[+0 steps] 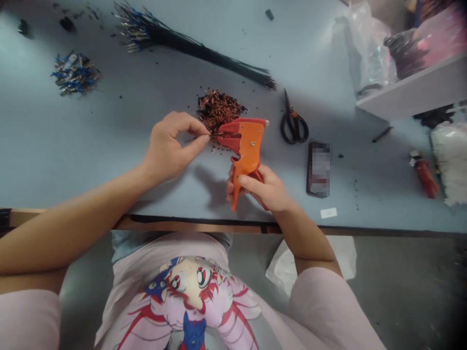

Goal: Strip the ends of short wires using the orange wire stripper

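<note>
My right hand (260, 187) is wrapped round the handles of an orange and red wire stripper (251, 143), its jaws pointing left. Thumb and forefinger of my left hand (177, 143) pinch a thin dark wire (190, 140) just left of those jaws. The wire's tip appears to reach the jaws, though the overlap is too small to tell exactly. Directly behind the tool lies a heap of copper and black wire scraps (221, 108). Farther back stretches a long bundle of black wires (204, 54) with blue and metal ends at its left.
Black-handled scissors (295, 127) and a phone (318, 170) lie right of the stripper. A pile of blue-and-metal terminals (75, 73) sits at the left. Red-handled pliers (423, 175) and a pen (382, 134) are at the right, below a shelf (412, 90) with plastic bags.
</note>
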`<state>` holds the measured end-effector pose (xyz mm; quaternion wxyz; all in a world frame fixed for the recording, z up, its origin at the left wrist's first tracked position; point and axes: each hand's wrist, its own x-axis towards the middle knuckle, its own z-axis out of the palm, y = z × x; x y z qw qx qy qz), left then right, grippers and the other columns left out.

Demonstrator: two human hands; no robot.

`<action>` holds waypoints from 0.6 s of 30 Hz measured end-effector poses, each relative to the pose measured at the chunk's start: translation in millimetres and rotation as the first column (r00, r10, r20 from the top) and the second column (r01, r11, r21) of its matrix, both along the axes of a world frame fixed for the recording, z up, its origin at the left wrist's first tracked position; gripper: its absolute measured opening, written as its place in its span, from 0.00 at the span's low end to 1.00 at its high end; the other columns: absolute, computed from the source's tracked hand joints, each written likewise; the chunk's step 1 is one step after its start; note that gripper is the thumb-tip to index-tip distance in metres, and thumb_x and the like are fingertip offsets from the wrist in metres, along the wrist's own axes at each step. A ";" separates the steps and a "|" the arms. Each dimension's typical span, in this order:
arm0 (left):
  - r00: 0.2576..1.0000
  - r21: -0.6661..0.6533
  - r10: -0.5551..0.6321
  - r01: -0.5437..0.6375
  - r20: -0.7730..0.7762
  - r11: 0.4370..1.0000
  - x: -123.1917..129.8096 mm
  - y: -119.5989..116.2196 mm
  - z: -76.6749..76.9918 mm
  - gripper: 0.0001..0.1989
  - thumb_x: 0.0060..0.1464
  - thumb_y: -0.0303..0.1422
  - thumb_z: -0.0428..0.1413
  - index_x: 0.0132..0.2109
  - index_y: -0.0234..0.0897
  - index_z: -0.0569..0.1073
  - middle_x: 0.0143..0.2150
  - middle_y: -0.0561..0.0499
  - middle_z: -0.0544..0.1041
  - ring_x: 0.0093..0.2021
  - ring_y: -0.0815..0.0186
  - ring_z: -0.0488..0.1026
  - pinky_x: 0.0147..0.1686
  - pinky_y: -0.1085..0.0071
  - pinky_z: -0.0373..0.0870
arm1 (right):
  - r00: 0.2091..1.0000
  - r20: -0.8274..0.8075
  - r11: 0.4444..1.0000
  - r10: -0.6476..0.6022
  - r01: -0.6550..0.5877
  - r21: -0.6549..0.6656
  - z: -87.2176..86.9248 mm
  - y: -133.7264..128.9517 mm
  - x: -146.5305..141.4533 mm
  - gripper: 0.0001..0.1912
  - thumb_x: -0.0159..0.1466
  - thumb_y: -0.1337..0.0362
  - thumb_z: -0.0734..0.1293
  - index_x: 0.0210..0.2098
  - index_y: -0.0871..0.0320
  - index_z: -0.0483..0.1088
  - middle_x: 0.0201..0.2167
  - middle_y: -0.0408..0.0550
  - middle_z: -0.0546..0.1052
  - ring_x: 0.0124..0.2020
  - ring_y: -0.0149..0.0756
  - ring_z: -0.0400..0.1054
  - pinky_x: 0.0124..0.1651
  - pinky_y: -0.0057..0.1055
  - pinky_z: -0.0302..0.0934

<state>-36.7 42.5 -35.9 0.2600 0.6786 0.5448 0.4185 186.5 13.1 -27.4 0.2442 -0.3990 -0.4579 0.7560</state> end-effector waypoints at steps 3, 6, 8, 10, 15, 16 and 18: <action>1.000 -0.040 0.002 -0.002 -0.016 0.999 0.5 -0.1 0.7 0.04 0.53 0.35 0.55 0.31 0.45 0.73 0.34 0.55 0.78 0.41 0.62 0.73 0.47 0.60 0.69 | 1.000 0.005 1.000 0.015 -0.015 0.003 0.4 -0.6 0.1 0.16 0.60 0.55 0.70 0.39 0.59 0.65 0.29 0.45 0.74 0.28 0.36 0.73 0.30 0.35 0.72; 1.000 -0.044 0.002 -0.003 -0.015 0.999 0.8 -0.2 1.4 0.04 0.53 0.36 0.55 0.31 0.45 0.73 0.34 0.55 0.78 0.41 0.62 0.73 0.47 0.60 0.69 | 1.000 0.006 1.000 0.025 -0.025 0.009 0.4 -0.9 0.3 0.16 0.60 0.55 0.70 0.39 0.59 0.65 0.29 0.46 0.74 0.28 0.36 0.73 0.29 0.35 0.72; 1.000 -0.041 0.001 -0.001 -0.015 0.999 0.6 -0.2 1.6 0.05 0.53 0.36 0.55 0.31 0.45 0.73 0.34 0.55 0.78 0.41 0.62 0.73 0.48 0.60 0.68 | 1.000 0.009 1.000 0.025 -0.025 0.011 0.4 -0.8 0.5 0.16 0.61 0.55 0.70 0.39 0.59 0.65 0.28 0.45 0.74 0.27 0.36 0.73 0.28 0.34 0.72; 1.000 -0.038 -0.003 0.002 -0.012 0.999 0.3 -0.4 1.6 0.05 0.53 0.36 0.55 0.31 0.45 0.73 0.34 0.55 0.78 0.41 0.62 0.73 0.48 0.60 0.68 | 1.000 0.004 1.000 0.026 -0.026 0.015 0.2 -0.6 0.7 0.15 0.61 0.55 0.69 0.38 0.59 0.65 0.28 0.45 0.74 0.26 0.35 0.73 0.28 0.34 0.71; 1.000 -0.012 -0.017 0.017 0.022 1.000 -0.2 -0.5 1.4 0.04 0.53 0.34 0.55 0.31 0.45 0.73 0.33 0.55 0.77 0.39 0.63 0.72 0.47 0.60 0.68 | 1.000 -0.014 1.000 0.022 -0.022 0.017 -1.5 -0.7 1.6 0.14 0.62 0.57 0.69 0.39 0.59 0.65 0.27 0.45 0.74 0.26 0.35 0.73 0.26 0.33 0.71; 1.000 -0.015 -0.020 0.020 0.023 1.000 -0.2 -0.5 1.5 0.04 0.53 0.34 0.55 0.31 0.45 0.73 0.33 0.55 0.77 0.39 0.63 0.72 0.48 0.60 0.67 | 1.000 -0.010 1.000 0.021 -0.021 0.016 -1.9 -0.7 1.8 0.14 0.62 0.56 0.68 0.39 0.59 0.64 0.27 0.44 0.74 0.25 0.35 0.72 0.25 0.32 0.70; 1.000 -0.025 -0.017 0.018 0.019 1.000 -0.2 -0.5 1.8 0.04 0.53 0.34 0.55 0.31 0.45 0.73 0.34 0.55 0.77 0.40 0.63 0.72 0.48 0.60 0.67 | 1.000 -0.014 1.000 0.024 -0.024 0.017 -2.6 -0.8 2.0 0.13 0.63 0.57 0.68 0.38 0.59 0.64 0.26 0.44 0.73 0.24 0.34 0.71 0.23 0.31 0.69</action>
